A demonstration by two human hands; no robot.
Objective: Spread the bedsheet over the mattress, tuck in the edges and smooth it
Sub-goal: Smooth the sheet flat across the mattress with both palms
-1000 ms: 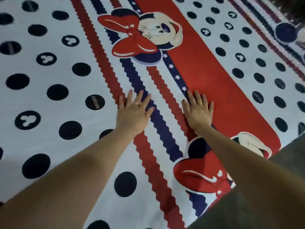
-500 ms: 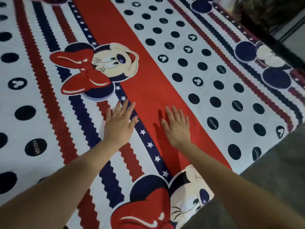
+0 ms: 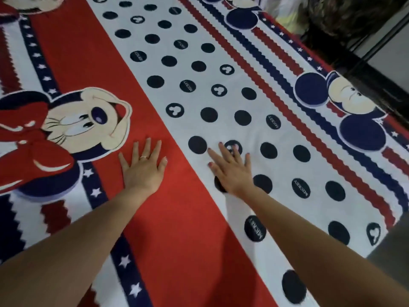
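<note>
Grey floor (image 3: 391, 238) showed at the lower right, past the near edge of the bed, and dark furniture (image 3: 354, 29) stood beyond the far side. Almost the whole view was filled by the bedsheet (image 3: 190, 218), spread flat over the mattress. "MICKEY" could be read in pale letters on several of its dark dots (image 3: 254, 228); other dots carried a white mouse-head outline. The cloth was printed with a broad red band, a white field of dark dots, scalloped red and navy stripes, navy strips of white stars, and a cartoon mouse face with a red bow (image 3: 73, 129). The left hand (image 3: 143, 169) was laid palm down on the red band, fingers straight and spread, a ring on one finger. The right hand (image 3: 232, 169) was pressed flat on the dotted white field just beside it, fingers likewise straight and apart. Nothing was gripped by either hand.
</note>
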